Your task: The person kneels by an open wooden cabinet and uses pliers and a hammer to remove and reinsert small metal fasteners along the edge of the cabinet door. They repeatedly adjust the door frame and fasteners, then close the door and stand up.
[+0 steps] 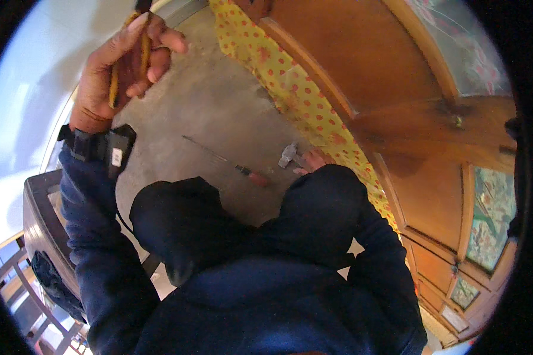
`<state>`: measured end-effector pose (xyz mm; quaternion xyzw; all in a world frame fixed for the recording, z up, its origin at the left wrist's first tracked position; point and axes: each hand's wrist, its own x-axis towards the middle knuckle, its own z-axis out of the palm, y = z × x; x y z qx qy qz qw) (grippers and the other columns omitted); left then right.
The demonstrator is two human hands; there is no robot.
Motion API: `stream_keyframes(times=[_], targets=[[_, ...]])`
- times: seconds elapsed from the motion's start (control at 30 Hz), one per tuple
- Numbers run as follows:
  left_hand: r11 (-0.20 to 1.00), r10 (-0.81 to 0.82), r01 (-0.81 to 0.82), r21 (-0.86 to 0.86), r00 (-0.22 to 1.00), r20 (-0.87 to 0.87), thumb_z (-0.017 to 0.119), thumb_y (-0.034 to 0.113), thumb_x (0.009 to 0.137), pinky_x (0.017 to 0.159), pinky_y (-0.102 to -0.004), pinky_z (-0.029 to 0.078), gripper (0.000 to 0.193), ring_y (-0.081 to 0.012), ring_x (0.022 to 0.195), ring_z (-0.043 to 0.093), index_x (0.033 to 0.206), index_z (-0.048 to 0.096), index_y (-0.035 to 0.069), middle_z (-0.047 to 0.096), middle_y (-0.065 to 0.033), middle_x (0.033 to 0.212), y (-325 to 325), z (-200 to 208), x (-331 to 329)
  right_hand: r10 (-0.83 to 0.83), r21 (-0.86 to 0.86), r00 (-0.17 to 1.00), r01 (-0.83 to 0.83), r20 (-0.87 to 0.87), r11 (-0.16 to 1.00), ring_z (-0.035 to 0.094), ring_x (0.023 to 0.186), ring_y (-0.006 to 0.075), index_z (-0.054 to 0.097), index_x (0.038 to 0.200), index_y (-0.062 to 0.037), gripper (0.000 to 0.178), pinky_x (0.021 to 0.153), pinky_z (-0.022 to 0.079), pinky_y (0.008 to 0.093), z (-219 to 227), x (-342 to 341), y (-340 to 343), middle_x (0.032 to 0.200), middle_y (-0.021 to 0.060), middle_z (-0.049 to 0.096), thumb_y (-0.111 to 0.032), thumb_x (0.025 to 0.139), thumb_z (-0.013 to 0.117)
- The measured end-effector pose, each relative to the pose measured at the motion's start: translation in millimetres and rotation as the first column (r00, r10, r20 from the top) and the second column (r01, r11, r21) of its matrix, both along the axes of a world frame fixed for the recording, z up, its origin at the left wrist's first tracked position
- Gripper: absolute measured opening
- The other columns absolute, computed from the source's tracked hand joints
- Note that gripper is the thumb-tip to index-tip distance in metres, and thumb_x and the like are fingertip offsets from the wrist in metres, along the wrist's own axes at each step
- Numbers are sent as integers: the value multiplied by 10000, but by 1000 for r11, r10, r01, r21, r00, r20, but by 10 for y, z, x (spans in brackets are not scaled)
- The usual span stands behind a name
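Raised at the upper left, my left hand (127,65) is closed around pliers with yellow handles (145,52). Their dark head points up, cut off by the top edge of the view. Down by my right knee, my right hand (315,158) grips a hammer (288,155) whose grey metal head shows just left of the fingers. The knee hides part of this hand and most of the handle. Between my knees and the wall, a long thin screwdriver (243,170) with a red and black handle lies on the grey floor (189,106).
Wooden cabinet doors (361,53) stand along the right side, with a yellow red-dotted sheet (296,89) at their foot. A pale wall (35,89) rises at the left. Behind my left arm is a dark chair (44,219) with dark cloth (53,284) beside it.
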<state>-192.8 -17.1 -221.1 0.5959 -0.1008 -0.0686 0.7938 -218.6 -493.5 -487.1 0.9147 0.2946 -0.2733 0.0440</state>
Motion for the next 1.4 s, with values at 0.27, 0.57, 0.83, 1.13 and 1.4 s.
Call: stream_keyframes(times=[0.27,0.57,0.83,1.13,1.4], targets=[[933,197,-16,360,860,-470,558,500,1018,457,-196,362,379,-40,678,543,1080,576,127,667,-9,950,576,-1385,-280,-135,68,971,151,-196,986,575,1156,429,566,1205,-45,462,957,487,537,-698,-300,-85,1225,226,578,-416,950,670],[936,235,52,347,642,-730,635,357,1006,522,-275,471,270,-126,697,626,1116,609,113,682,-40,937,75,-3063,-1059,-73,67,990,82,-121,994,611,1084,457,508,1244,-2,455,924,501,524,-819,-44,-199,1199,257,582,-268,923,691],[470,-141,-123,874,967,212,639,208,956,814,-460,544,218,-300,1064,617,1136,618,88,642,-112,1154,-664,-3509,-1131,-429,-108,817,422,-384,900,648,1053,403,498,1319,-64,553,892,510,504,-556,5,-140,1085,239,649,-438,941,651],[290,-431,135,947,902,4,571,191,933,816,-461,559,168,-340,1046,622,1035,605,61,639,-139,1024,-738,-3763,-1067,-509,-166,692,502,-512,849,681,885,334,519,1307,-55,577,800,524,469,-168,-145,-421,933,183,676,-482,944,657],[80,-498,271,959,845,-197,627,250,904,665,-491,574,202,-354,772,715,985,680,73,700,-150,878,-831,-3723,-1089,-470,-93,346,719,-812,689,626,600,220,551,1226,-35,456,552,504,372,499,158,-247,733,93,619,-381,959,682]])
